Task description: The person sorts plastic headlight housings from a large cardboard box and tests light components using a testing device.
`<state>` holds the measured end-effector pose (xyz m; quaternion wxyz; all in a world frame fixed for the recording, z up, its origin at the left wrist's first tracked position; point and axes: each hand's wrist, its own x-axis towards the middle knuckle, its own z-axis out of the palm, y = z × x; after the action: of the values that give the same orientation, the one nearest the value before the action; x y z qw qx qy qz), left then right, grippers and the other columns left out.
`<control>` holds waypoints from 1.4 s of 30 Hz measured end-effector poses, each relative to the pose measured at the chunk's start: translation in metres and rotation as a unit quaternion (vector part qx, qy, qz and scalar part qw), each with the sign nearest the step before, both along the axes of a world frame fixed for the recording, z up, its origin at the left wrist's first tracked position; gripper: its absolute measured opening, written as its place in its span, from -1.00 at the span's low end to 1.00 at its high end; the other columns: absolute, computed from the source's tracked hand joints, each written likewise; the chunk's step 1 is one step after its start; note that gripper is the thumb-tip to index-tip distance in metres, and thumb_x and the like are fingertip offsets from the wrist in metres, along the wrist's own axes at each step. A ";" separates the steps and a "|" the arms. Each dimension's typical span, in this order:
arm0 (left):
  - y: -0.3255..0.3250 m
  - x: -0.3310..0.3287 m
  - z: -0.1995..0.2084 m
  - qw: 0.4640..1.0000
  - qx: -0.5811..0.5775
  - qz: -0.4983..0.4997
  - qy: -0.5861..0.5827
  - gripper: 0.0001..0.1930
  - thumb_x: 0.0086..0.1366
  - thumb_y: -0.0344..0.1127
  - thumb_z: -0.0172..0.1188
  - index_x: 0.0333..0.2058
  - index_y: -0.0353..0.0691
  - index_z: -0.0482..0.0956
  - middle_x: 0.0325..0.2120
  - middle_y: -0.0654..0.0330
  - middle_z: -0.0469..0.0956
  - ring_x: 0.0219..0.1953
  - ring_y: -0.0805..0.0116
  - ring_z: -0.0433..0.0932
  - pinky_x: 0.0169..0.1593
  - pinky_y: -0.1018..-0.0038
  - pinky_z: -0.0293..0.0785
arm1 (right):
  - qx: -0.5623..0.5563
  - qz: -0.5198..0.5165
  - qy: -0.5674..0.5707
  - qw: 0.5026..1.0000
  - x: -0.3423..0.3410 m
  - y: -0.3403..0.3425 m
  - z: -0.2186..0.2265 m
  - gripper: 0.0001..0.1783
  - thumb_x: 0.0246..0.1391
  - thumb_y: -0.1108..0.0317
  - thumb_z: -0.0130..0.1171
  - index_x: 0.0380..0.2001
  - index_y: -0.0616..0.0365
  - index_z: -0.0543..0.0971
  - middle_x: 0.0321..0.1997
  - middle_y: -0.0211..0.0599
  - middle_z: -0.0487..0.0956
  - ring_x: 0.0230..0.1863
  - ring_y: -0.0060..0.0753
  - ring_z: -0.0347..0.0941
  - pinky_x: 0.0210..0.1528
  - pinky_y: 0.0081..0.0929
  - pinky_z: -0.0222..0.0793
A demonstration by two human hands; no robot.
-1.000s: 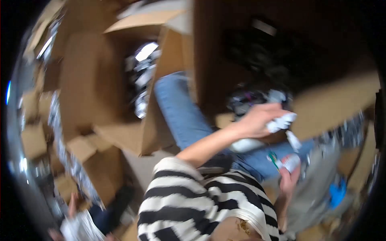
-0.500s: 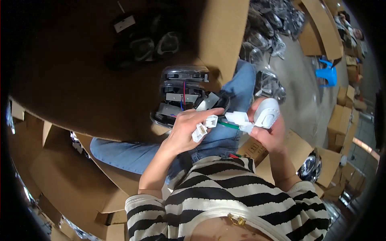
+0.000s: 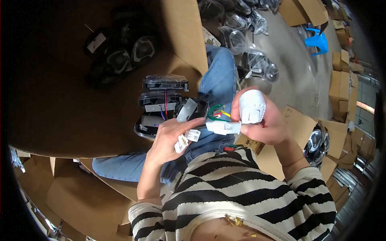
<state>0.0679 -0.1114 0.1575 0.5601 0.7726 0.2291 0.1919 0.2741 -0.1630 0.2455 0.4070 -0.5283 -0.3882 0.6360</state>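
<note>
Close Work at the Carton (image 3: 187,32)

Black lamp-like units (image 3: 148,99) lie at the carton's edge. The right hand (image 3: 273,125) wraps a white rounded device (image 3: 252,106); a white connector (image 3: 223,127) sits between its thumb and the index finger of the left hand (image 3: 169,136), whose other fingers curl around two smaller connectors (image 3: 193,135). That pair looks unjoined; whether the larger is mated cannot be told.

grey floor (image 3: 291,76) — blue stool (image 3: 317,42), brown cartons (image 3: 339,86) at right
</note>
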 end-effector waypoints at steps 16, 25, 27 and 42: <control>-0.022 -0.011 0.008 0.996 0.044 -0.076 0.036 -0.61 -0.21 -0.28 0.15 -0.28 -0.11 0.43 -0.71 0.18 0.39 -0.67 0.27 0.34 -0.55 0.46 0.22 | -0.034 -0.025 -0.069 0.997 -0.010 -0.034 -0.013 -0.56 -0.35 0.28 -0.08 -0.29 0.20 0.18 -0.42 -0.34 0.27 -0.48 -0.65 0.13 -0.46 -0.75 0.05; -0.032 -0.014 0.004 0.997 0.042 -0.052 0.036 -0.60 -0.19 -0.25 0.15 -0.27 -0.10 0.42 -0.66 0.18 0.42 -0.68 0.28 0.33 -0.55 0.48 0.21 | -0.016 -0.063 -0.152 0.986 -0.015 -0.041 -0.025 -0.61 -0.23 0.30 -0.17 -0.28 0.29 0.22 -0.48 -0.35 0.27 -0.45 -0.58 0.17 -0.41 -0.67 0.11; -0.034 -0.015 0.005 0.998 0.047 -0.043 0.030 -0.61 -0.19 -0.24 0.15 -0.27 -0.11 0.42 -0.63 0.19 0.43 -0.68 0.28 0.33 -0.55 0.48 0.22 | -0.004 -0.075 -0.140 0.987 -0.019 -0.042 -0.027 -0.62 -0.21 0.27 -0.18 -0.28 0.29 0.21 -0.49 -0.35 0.28 -0.48 -0.61 0.16 -0.45 -0.70 0.10; -0.020 -0.050 0.044 0.980 -0.029 0.168 -0.101 -0.60 -0.14 -0.57 0.02 -0.21 -0.26 0.34 -0.37 0.06 0.42 -0.49 0.26 0.43 -0.40 0.51 0.33 | 0.010 -0.173 -0.047 0.984 0.006 -0.069 -0.044 -0.59 -0.13 0.31 -0.17 -0.15 0.24 0.18 -0.25 -0.22 0.30 -0.21 -0.43 0.23 -0.30 -0.60 0.22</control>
<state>0.0181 -0.1315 0.2014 0.5624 0.6828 0.3035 0.3541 0.2800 -0.2319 0.2019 0.4972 -0.6131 -0.3158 0.5264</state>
